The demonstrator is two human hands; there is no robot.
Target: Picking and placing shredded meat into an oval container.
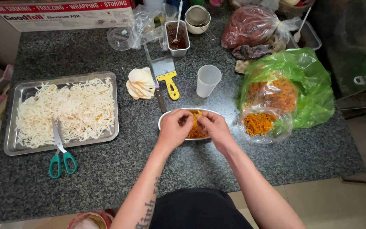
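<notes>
left hand (173, 129), right hand (214, 127) hide bowl (164, 118)

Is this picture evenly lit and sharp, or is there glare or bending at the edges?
Head view: soft, even light; glare on the green plastic bag and metal tray rim; both hands, left hand and right hand, sharp; counter edges bow, wide-angle lens.

light: bright, even overhead | shadows: soft | glare: foil tray (114, 106) rim (mild) | focus: sharp, edges bowed
</notes>
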